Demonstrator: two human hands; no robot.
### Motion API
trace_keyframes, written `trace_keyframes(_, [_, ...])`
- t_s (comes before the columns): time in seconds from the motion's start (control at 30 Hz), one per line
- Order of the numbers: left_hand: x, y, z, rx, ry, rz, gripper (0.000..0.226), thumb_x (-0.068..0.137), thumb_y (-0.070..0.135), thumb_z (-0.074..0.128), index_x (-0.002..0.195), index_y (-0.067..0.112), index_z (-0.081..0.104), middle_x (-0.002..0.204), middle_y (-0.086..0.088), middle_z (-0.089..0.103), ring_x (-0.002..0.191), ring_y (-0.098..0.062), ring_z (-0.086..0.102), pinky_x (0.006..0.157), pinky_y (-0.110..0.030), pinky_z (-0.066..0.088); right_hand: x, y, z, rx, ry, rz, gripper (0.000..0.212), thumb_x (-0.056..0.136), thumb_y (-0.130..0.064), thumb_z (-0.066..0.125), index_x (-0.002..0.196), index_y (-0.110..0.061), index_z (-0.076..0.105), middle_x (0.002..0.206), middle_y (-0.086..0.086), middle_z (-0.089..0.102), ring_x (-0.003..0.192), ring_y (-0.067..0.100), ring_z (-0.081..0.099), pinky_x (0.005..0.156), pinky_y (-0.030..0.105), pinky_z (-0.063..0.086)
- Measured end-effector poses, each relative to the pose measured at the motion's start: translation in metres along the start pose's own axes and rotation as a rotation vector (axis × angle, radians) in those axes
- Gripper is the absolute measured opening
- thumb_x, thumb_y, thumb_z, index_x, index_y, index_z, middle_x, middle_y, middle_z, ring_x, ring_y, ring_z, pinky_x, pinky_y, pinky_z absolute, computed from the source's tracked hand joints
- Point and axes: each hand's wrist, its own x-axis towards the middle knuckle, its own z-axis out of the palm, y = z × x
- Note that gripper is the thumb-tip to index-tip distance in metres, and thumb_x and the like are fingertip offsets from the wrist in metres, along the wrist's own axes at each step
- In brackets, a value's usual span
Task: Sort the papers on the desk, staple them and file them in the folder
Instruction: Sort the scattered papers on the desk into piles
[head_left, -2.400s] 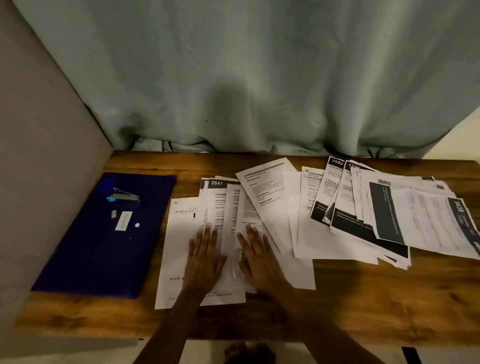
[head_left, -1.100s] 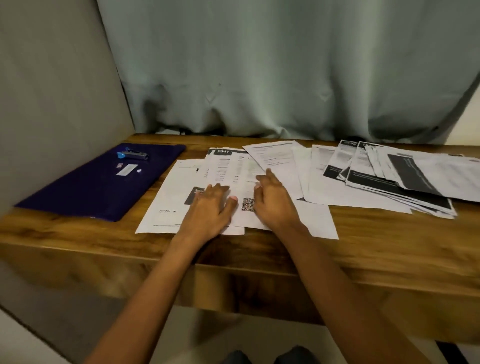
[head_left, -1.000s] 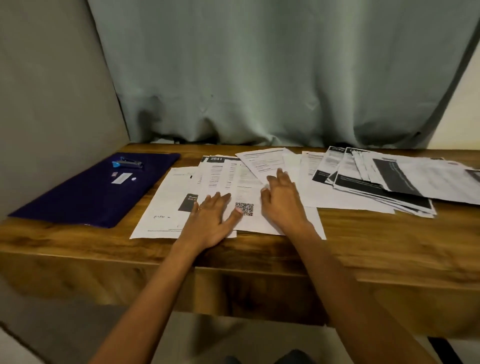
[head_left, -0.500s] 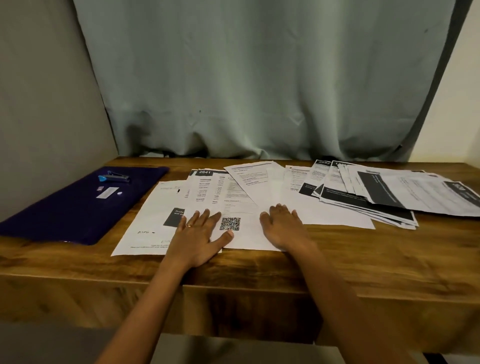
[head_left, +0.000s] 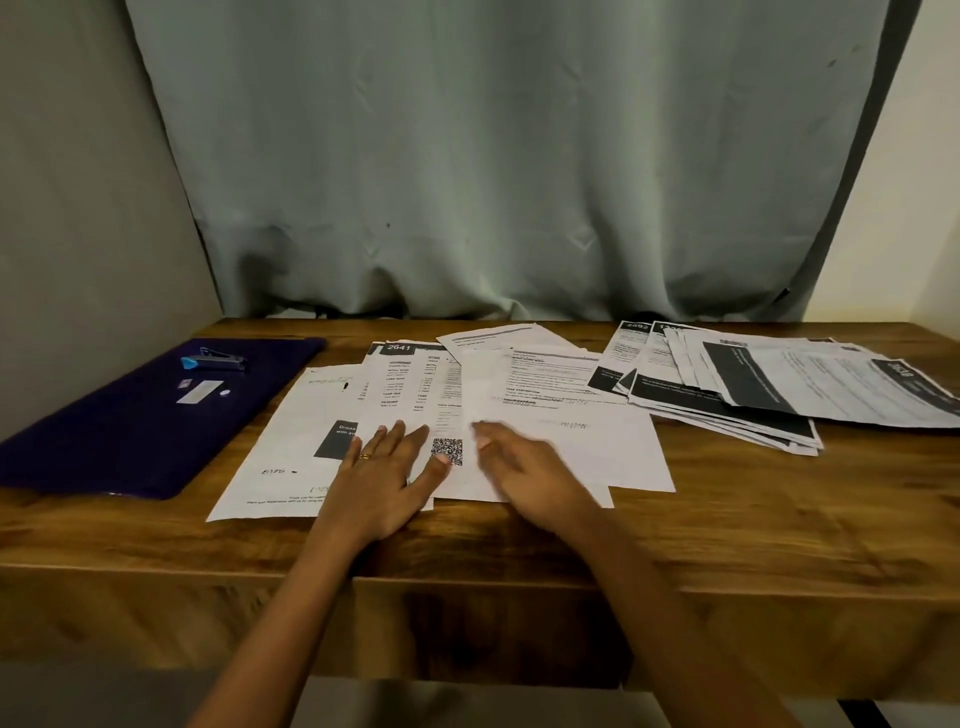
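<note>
Wooden worktop (head_left: 727, 525): dark blue folder (head_left: 130, 431) at left, loose papers (head_left: 561, 436) fanned across middle, overlapping paper pile (head_left: 753, 395) at right.

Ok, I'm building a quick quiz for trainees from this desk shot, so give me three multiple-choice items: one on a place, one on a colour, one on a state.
1. Where does the stapler lie?
A. on the folder
B. in a drawer
C. on a chair

2. What colour is the folder?
A. red
B. white
C. dark blue

3. How is the left hand?
A. clenched in a fist
B. flat on the papers, fingers straight
C. gripping a pen

Key: 1 A, the stapler rests at the folder's far end. 2 C, the folder shows dark blue against the brown desk. 3 B, the palm lies on the sheets and holds nothing.
</note>
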Motion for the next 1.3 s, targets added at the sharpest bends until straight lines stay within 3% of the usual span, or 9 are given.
trace_keyframes(0.07, [-0.001,0.0,-0.001,-0.035,0.045,0.021,0.093,0.071,0.081,-0.004,0.151,0.036,0.012,0.16,0.004,0.005,0.148,-0.016,-0.001,0.117,-0.04,-0.006,0.006,0.011,-0.013,-0.217,0.158,0.081,0.053,0.1,-0.046,0.032,0.147,-0.023,0.031,0.156,0.005,0.024,0.143,0.02,0.023,0.117,0.036,0.02])
trace_keyframes(0.13, [-0.003,0.001,-0.003,-0.078,0.127,0.097,0.095,0.07,0.084,-0.007,0.151,0.037,0.008,0.159,0.009,-0.001,0.147,-0.014,-0.007,0.115,-0.038,-0.011,0.007,0.025,-0.026,-0.455,0.16,0.216,0.065,0.097,-0.056,0.025,0.152,-0.022,0.015,0.159,0.009,0.0,0.147,0.027,-0.006,0.119,0.044,0.0])
trace_keyframes(0.2, [-0.005,0.003,-0.006,-0.07,0.191,0.195,0.088,0.075,0.082,-0.006,0.15,0.039,0.007,0.157,0.014,-0.004,0.146,-0.01,-0.009,0.114,-0.034,-0.015,0.005,0.034,-0.032,-0.517,0.051,0.332,0.072,0.094,-0.062,0.02,0.152,-0.023,0.006,0.158,0.014,-0.01,0.144,0.036,-0.015,0.116,0.05,-0.009])
trace_keyframes(0.4, [-0.007,0.005,-0.009,-0.111,0.128,0.245,0.085,0.071,0.086,-0.005,0.146,0.047,0.005,0.153,0.019,-0.003,0.142,-0.002,-0.009,0.116,-0.034,-0.01,0.0,0.02,-0.012,-0.465,-0.116,0.167,0.055,0.099,-0.053,0.018,0.15,-0.032,0.019,0.16,0.004,0.005,0.146,0.03,-0.003,0.117,0.045,-0.004])
trace_keyframes(0.63, [-0.013,0.006,-0.014,-0.118,0.149,0.284,0.078,0.077,0.083,0.0,0.145,0.047,0.016,0.154,0.017,0.012,0.141,0.001,-0.002,0.114,-0.031,-0.015,-0.002,0.011,0.004,-0.304,-0.092,-0.014,0.048,0.102,-0.041,0.024,0.148,-0.027,0.029,0.158,-0.001,0.018,0.146,0.018,0.012,0.118,0.036,0.009])
trace_keyframes(0.8, [-0.023,-0.001,-0.016,0.072,-0.041,0.259,0.094,0.068,0.087,-0.008,0.148,0.045,0.017,0.156,0.014,0.017,0.146,-0.008,0.011,0.112,-0.038,-0.019,0.008,0.028,-0.006,-0.353,0.206,0.122,0.048,0.102,-0.036,0.029,0.144,-0.014,0.038,0.153,0.009,0.029,0.144,0.023,0.019,0.118,0.039,0.016])
trace_keyframes(1.03, [-0.056,-0.028,-0.032,0.134,-0.158,0.243,0.102,0.053,0.098,-0.005,0.144,0.051,-0.002,0.151,0.022,-0.005,0.144,-0.004,-0.002,0.111,-0.034,-0.015,0.009,0.041,-0.005,-0.46,0.183,0.24,0.056,0.097,-0.048,0.034,0.134,-0.006,0.045,0.143,0.013,0.043,0.138,0.028,0.031,0.117,0.043,0.017])
trace_keyframes(1.17, [-0.074,-0.037,-0.036,0.074,-0.169,0.245,0.097,0.051,0.099,-0.002,0.137,0.055,-0.009,0.147,0.025,-0.011,0.136,0.002,-0.011,0.111,-0.027,-0.009,0.008,0.021,-0.001,-0.378,0.256,0.198,0.047,0.091,-0.054,0.046,0.093,-0.009,0.06,0.099,0.007,0.058,0.104,0.023,0.052,0.09,0.036,0.039])
trace_keyframes(1.3, [-0.079,-0.041,-0.032,0.119,-0.148,0.254,0.098,0.055,0.098,0.0,0.141,0.052,-0.01,0.148,0.024,-0.013,0.138,0.001,-0.012,0.11,-0.026,-0.012,0.005,-0.005,0.004,-0.098,0.232,0.208,0.03,0.088,-0.041,0.061,0.096,-0.012,0.058,0.09,-0.003,0.056,0.094,0.02,0.052,0.079,0.033,0.041])
